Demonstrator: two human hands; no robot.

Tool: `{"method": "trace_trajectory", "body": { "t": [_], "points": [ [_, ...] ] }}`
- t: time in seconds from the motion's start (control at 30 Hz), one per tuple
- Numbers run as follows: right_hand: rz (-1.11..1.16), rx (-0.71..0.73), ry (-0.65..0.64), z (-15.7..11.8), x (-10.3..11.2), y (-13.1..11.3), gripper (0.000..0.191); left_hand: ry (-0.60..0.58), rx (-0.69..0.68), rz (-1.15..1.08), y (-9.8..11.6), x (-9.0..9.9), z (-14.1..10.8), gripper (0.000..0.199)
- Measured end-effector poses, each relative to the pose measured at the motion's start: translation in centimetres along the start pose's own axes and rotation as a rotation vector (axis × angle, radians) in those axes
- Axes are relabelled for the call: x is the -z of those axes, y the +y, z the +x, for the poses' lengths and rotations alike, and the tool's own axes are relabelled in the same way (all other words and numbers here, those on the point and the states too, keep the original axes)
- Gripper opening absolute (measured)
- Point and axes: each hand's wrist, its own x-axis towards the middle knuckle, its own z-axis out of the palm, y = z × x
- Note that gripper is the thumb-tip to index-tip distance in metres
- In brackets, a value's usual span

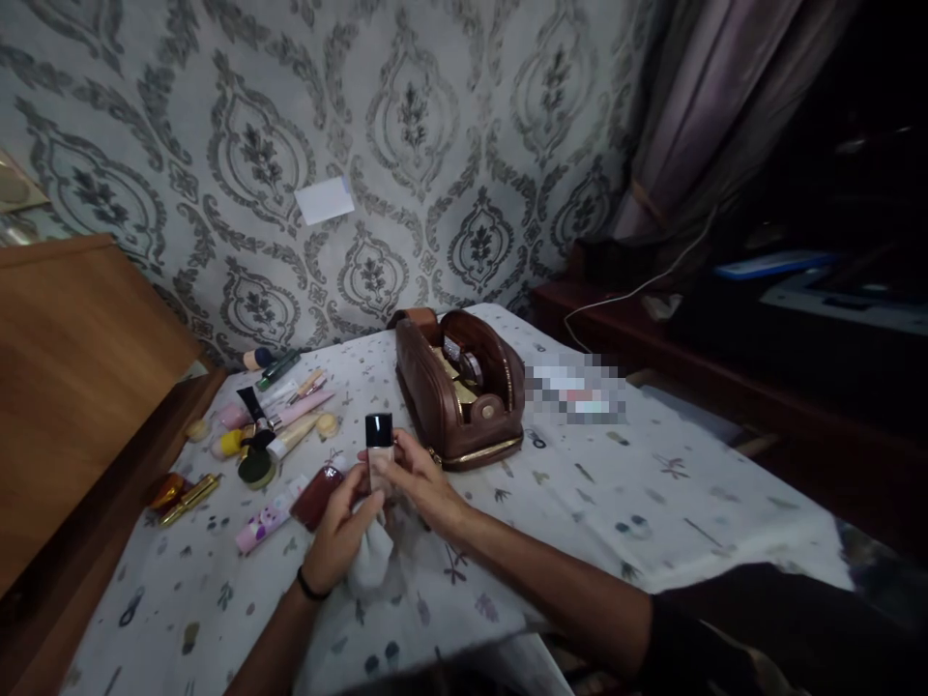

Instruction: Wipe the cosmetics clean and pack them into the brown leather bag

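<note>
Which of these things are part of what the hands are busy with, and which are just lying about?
Likely part of it:
- black-capped bottle, in both hands
- white cloth, at the left hand
- perhaps the open brown bag and loose cosmetics

Seemingly just lying about:
- pale cable
- blue-edged object on the right

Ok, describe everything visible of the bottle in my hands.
The bottle is upright, with a black cap on and a pale beige, glass-looking body. Your left hand holds it low; your right hand has its thumb across the front. It's left of the brown bag, a white cloth below. Any label is too blurred to read.
</note>
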Motion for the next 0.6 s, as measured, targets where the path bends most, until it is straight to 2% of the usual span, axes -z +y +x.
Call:
{"method": "trace_trajectory", "body": {
  "t": [0.1,0.27,0.43,0.6],
  "points": [
    [-0.049,0.103,0.021,0.0,0.1,-1.2,0.050,0.132,0.004,0.040,-0.5,1.2,0.0,0.054],
    [-0.181,0.120,-0.002,-0.7,0.8,-4.2,0.048,0.044,-0.072,0.061,0.9,1.8,1.0,0.049],
    [-0.294,0.056,-0.014,-1.6,2.1,-7.0,0.052,0.065,-0.093,0.114,3.1,0.8,2.5,0.046],
    [-0.397,0.094,0.029,-2.0,3.9,-10.8,0.042,-0.068,-0.120,0.092,5.7,-1.5,4.1,0.052]
  ]
}}
